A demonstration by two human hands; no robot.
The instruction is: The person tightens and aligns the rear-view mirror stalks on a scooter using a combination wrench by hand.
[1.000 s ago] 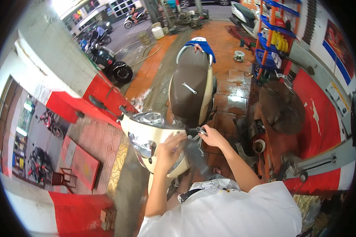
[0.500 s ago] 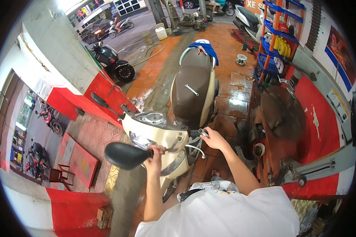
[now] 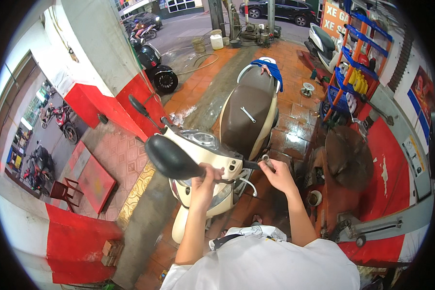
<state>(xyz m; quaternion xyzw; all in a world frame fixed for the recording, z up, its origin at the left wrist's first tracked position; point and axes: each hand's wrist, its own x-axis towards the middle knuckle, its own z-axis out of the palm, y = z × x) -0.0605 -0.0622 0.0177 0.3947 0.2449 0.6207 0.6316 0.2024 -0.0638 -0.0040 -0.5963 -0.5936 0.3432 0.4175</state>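
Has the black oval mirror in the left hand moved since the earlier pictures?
Yes. The black oval mirror, absent from view at first, now sits up-left of the cream scooter's headlight, held by the left hand.

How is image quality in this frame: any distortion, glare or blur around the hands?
Head view: strong fisheye bending, with a black rim at the corners; wet floor tiles glare beside the scooter; left hand on the mirror and right hand at the handlebar are sharp; the street behind is lit evenly.

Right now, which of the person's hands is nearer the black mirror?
Left. The left hand grips the stem beside the mirror; the right hand is farther off, at the handlebar end.
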